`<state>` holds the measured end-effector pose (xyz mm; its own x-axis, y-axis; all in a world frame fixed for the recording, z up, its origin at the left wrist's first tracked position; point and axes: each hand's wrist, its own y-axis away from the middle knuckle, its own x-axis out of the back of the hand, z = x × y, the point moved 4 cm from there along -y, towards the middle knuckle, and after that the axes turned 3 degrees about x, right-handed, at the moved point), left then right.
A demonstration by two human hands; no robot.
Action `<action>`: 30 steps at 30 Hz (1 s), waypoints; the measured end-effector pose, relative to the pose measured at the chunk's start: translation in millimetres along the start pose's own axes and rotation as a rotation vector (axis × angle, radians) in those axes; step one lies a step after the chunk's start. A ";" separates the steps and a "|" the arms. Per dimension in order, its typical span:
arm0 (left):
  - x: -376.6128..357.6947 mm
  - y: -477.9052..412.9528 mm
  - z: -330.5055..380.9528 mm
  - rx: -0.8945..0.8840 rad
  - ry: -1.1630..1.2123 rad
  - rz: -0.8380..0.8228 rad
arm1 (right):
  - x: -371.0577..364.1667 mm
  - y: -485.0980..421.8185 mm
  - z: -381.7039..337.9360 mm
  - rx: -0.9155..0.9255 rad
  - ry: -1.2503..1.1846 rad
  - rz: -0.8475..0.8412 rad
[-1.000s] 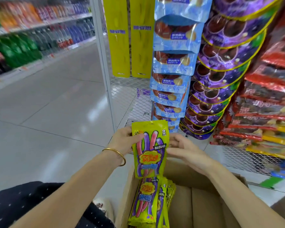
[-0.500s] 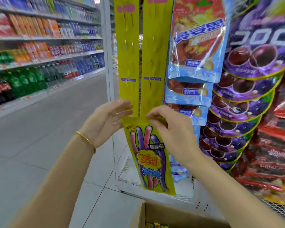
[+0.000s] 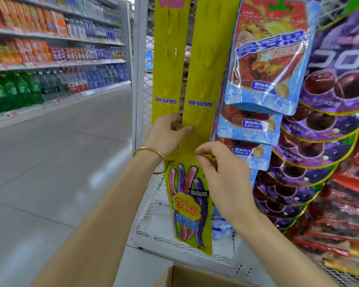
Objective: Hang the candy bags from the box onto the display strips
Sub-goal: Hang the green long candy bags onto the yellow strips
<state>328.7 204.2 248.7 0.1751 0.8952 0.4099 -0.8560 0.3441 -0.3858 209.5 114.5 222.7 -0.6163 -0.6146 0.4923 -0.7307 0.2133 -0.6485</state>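
A yellow-green candy bag (image 3: 188, 206) with pink and purple sticks printed on it hangs against the lower end of the right yellow display strip (image 3: 203, 65). My right hand (image 3: 220, 175) pinches the bag's top edge at the strip. My left hand (image 3: 168, 133) grips the strip's left edge just above the bag, thumb across its front. A second yellow strip (image 3: 167, 59) hangs bare to the left. Only a corner of the cardboard box (image 3: 174, 276) shows at the bottom; its contents are out of view.
Blue candy bags (image 3: 267, 59) and purple grape bags (image 3: 330, 121) hang in columns to the right, with red packs (image 3: 344, 214) beyond. All hang on a white wire mesh rack (image 3: 153, 224). Drink shelves (image 3: 50, 79) line the aisle at left.
The bag came up out of the box to the right strip's lower end. My left hand went from the bag to the strip's edge. My right hand now pinches the bag's top.
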 end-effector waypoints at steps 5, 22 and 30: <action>16.0 4.4 -2.3 0.048 -0.005 -0.081 | -2.4 2.1 -2.0 -0.036 -0.029 0.067; 36.6 28.6 -9.0 0.289 0.259 -0.174 | -28.6 -10.9 -23.3 0.002 -0.112 0.328; 34.0 33.6 -11.2 0.239 0.227 -0.178 | -29.4 -13.0 -21.3 0.022 -0.044 0.347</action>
<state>311.4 249.4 240.5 0.4117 0.8766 0.2491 -0.8872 0.4480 -0.1101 230.9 145.9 229.1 -0.8134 -0.5404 0.2156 -0.4731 0.3987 -0.7856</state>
